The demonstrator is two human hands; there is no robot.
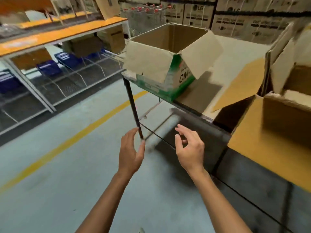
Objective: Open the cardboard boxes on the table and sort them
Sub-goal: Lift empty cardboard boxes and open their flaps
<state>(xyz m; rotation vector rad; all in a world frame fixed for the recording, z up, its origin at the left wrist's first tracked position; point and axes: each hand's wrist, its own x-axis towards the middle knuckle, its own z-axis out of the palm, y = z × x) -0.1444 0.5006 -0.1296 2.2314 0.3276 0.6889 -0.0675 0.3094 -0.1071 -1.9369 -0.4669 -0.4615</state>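
Warehouse: grey floor [67, 165] with a yellow line is seen beneath the hands; a dark-legged surface [235, 52] stands ahead and to the right of the fingers.
Left hand [130, 153]: held over the floor, nothing gripped; fingers [132, 134] apart and loosely bent.
Right hand [190, 150]: held near the left, also empty; fingers [183, 130] spread, lightly curled.
Brown box [282, 115]: set on the surface, right of the right fingers, flaps already folded out.
Green-printed box [175, 81]: placed at the surface corner, beyond both sets of fingers and well apart from them; its flaps [146, 59] are folded outward, and its bottom is hidden.
Handling: judged light and stiff-walled, with floppy flaps and dry board unlikely to slip.
Hold: best taken by two opposite walls beneath the flap folds, not by the flaps.
Background: stacked cartons [227, 19] and orange-beamed shelving [58, 36] are seen farthest off.
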